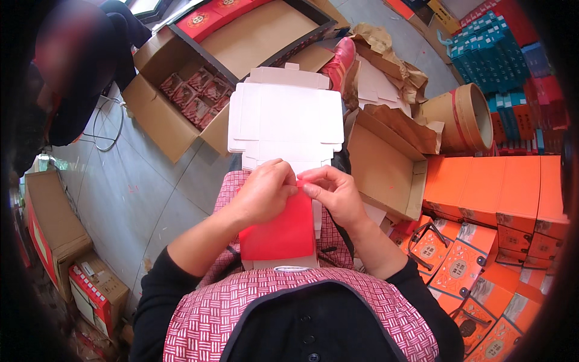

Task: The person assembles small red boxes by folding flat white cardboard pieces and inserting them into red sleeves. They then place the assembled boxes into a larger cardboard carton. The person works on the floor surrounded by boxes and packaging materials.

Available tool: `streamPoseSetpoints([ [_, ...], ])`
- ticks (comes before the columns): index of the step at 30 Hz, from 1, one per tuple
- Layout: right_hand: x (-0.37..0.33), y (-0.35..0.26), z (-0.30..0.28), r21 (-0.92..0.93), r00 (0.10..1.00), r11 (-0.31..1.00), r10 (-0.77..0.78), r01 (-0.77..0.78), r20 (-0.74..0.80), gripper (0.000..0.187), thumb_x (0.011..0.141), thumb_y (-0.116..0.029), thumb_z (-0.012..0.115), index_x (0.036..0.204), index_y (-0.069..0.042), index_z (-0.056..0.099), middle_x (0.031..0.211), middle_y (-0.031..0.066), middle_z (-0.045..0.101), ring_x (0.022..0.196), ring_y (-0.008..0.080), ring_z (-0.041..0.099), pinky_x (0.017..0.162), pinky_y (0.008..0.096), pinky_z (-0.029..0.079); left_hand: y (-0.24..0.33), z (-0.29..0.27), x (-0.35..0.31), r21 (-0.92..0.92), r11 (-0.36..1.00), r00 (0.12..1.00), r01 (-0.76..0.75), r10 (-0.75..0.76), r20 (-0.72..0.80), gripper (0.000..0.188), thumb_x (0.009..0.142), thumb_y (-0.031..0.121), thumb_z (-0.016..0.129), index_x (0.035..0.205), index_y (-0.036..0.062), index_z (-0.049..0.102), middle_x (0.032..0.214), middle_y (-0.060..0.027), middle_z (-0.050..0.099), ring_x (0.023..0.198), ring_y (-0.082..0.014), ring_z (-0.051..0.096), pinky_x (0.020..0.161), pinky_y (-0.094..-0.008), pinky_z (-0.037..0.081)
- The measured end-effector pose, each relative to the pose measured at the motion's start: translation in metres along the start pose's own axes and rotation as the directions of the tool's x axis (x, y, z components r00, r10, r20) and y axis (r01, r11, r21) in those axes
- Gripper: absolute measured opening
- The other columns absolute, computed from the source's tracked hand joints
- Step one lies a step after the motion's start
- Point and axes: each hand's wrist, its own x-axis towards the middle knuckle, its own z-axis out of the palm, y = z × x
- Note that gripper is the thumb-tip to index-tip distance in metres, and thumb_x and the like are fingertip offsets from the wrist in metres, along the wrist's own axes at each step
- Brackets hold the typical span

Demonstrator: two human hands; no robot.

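Note:
A flat red piece, paper or cloth (pixel 280 232), lies over my lap. My left hand (pixel 265 192) is closed on its upper edge, fingers curled under. Close beside it, my right hand (pixel 333 192) pinches the same edge between thumb and forefinger. What exactly sits between the fingertips is too small to make out. Just beyond my hands lies a stack of flat, unfolded white carton blanks (pixel 288 114), with cut flaps along the sides. Its near end runs beneath the red piece.
Ahead left, an open cardboard box (pixel 160 108) holds small packets. Behind it is a black-edged tray (pixel 259 33). An empty carton (pixel 386 163) and a brown drum (pixel 461 117) stand to the right. Orange boxes (pixel 482 187) fill the near right. Another person (pixel 90 54) sits far left.

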Motion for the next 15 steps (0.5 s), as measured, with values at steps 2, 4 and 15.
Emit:
streamPoseSetpoints([
  [2,-0.001,0.002,-0.001,-0.057,0.997,0.996,-0.066,0.069,0.044,0.012,0.083,0.001,0.064,0.095,0.0,0.063,0.102,0.009,0.064,0.095,0.0138,0.059,0.081,0.027,0.05,0.0,-0.002,-0.002,-0.003,1.0,1.0,-0.007,0.007,0.013,0.011,0.076,0.003,0.063,0.082,0.0002,0.054,0.089,-0.0147,0.057,0.088,-0.0298,0.057,0.077,-0.0352,0.045],
  [4,-0.001,0.002,-0.004,-0.069,0.996,0.996,-0.051,0.056,0.075,0.013,0.082,0.002,0.063,0.095,-0.001,0.062,0.105,0.0087,0.063,0.098,0.014,0.058,0.082,0.0275,0.049,0.001,-0.005,-0.002,-0.006,1.0,0.999,-0.029,0.03,0.04,0.012,0.077,0.003,0.063,0.085,0.0004,0.055,0.092,-0.0139,0.059,0.089,-0.0283,0.057,0.079,-0.0344,0.045],
  [15,-0.014,0.014,0.004,0.155,0.987,0.98,-0.11,0.128,-0.117,0.012,0.086,0.003,0.056,0.096,0.0,0.061,0.108,0.0108,0.062,0.098,0.0157,0.059,0.089,0.0291,0.046,-0.038,0.009,-0.06,-0.717,0.694,0.971,-0.072,-0.114,-0.208,0.033,0.089,0.013,0.061,0.119,0.004,0.05,0.111,-0.0071,0.056,0.1,-0.0117,0.055,0.086,-0.0275,0.046],
])
